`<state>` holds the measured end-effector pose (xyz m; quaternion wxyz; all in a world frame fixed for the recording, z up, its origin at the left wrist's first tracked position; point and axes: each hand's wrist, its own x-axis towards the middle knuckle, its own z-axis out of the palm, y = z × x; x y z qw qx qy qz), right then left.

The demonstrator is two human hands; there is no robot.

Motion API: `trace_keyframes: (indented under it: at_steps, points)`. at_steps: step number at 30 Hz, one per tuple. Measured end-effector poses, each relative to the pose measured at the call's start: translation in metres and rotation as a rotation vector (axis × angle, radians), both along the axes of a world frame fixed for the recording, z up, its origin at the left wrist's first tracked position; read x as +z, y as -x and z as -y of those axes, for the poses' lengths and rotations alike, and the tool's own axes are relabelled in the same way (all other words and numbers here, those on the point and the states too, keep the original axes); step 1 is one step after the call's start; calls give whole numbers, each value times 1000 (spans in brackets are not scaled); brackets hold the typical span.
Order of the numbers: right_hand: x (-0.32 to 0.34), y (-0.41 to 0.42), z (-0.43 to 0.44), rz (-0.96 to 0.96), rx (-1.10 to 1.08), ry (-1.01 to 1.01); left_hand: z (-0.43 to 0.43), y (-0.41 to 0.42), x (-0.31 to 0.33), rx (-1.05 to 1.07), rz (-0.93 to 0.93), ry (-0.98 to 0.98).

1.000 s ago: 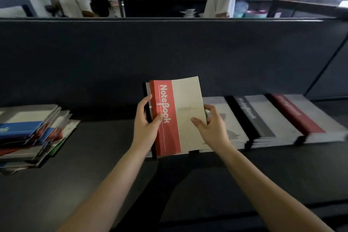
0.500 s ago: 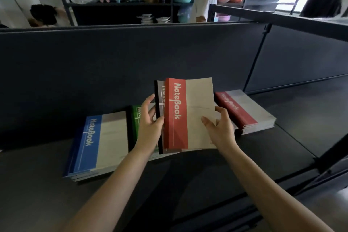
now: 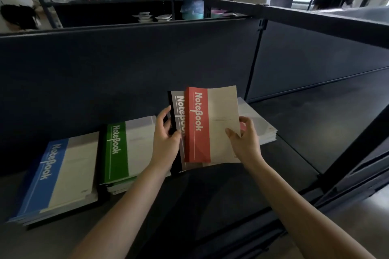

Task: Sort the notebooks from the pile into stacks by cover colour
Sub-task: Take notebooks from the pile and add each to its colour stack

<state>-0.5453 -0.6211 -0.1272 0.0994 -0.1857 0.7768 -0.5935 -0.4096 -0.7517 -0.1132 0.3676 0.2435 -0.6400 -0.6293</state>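
My right hand (image 3: pixel 245 141) pinches the lower right edge of a red notebook (image 3: pixel 210 124), held tilted up above the shelf. My left hand (image 3: pixel 166 141) grips the black spine of a grey notebook (image 3: pixel 179 115) just behind and left of the red one. On the dark shelf (image 3: pixel 294 132) lie sorted stacks: a blue stack (image 3: pixel 56 176) at far left, a green stack (image 3: pixel 124 149) beside it, and a stack (image 3: pixel 259 126) at right, mostly hidden behind the red notebook and my right hand.
A dark back panel (image 3: pixel 126 69) rises behind the stacks. A black upright post and an upper shelf edge (image 3: pixel 315 21) close in on the right. Shelves with coloured tubs and two people stand beyond the panel.
The view has swung right, so the mixed pile at left is out of sight. The red notebook has slid right off the grey one, which my left hand now holds apart.
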Motion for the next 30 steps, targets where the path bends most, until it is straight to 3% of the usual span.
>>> trace_keyframes:
  at_steps: [7,14,18,20,22,25,27,30]
  points:
    - [-3,47,-23,-9,-34,-114,-8,32,-8,124,97,14]
    - [0,97,-37,-77,-124,-232,-1,50,-15,289,245,169]
    - [-3,121,-34,-210,-110,-425,2,59,-16,326,466,328]
    - [-7,129,-30,-249,-91,-543,0,64,-16,223,475,483]
    - [-9,134,-25,-284,-76,-627,-5,69,-15,-13,552,655]
    - [-9,138,-18,-404,-33,-705,-11,77,-17,-320,934,815]
    - [-10,140,-14,-457,4,-759,-14,81,-24,-347,1102,865]
    - [-13,141,-9,-474,55,-756,-10,83,-31,-273,1197,849]
